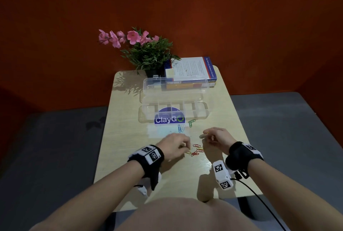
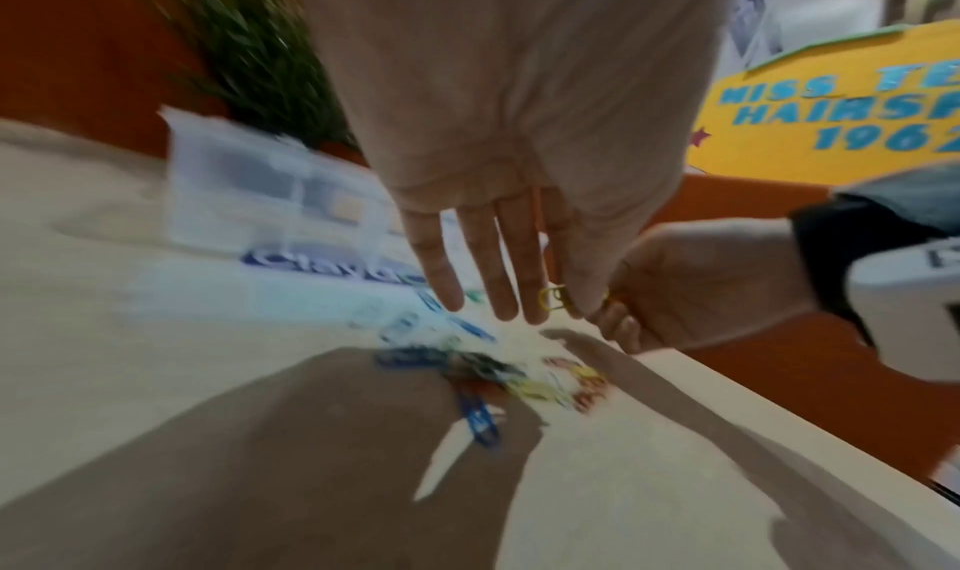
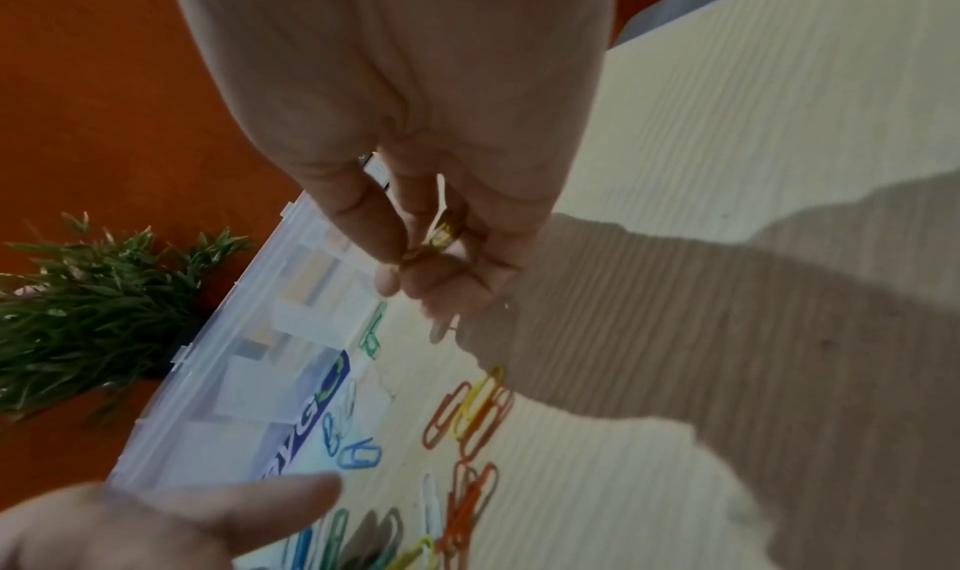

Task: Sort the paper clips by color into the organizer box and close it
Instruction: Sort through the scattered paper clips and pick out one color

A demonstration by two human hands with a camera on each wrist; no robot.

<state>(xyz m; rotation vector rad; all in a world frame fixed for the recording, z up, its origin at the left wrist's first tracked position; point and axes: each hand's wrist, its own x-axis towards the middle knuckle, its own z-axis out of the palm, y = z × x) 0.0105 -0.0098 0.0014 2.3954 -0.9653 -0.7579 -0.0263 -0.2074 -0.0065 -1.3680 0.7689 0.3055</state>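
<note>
A clear organizer box [image 1: 203, 114] lies open on the small table, its lid [image 1: 174, 86] folded back and its compartments looking empty. Loose red and yellow paper clips [image 1: 197, 150] lie between my hands; blue clips [image 1: 181, 128] and a green clip [image 1: 191, 122] lie nearer the box. My left hand [image 1: 185, 146] hovers over the pile, and the blurred left wrist view shows a yellow clip [image 2: 553, 299] pinched between its thumb and forefinger. My right hand [image 1: 206, 135] is raised slightly and pinches another yellow clip [image 3: 442, 232] in curled fingers.
A potted plant with pink flowers [image 1: 148, 52] and a stack of books [image 1: 191, 71] stand behind the box at the table's far edge. A blue ClayGo sticker [image 1: 169, 117] shows under the box. Grey seating and an orange wall surround the table.
</note>
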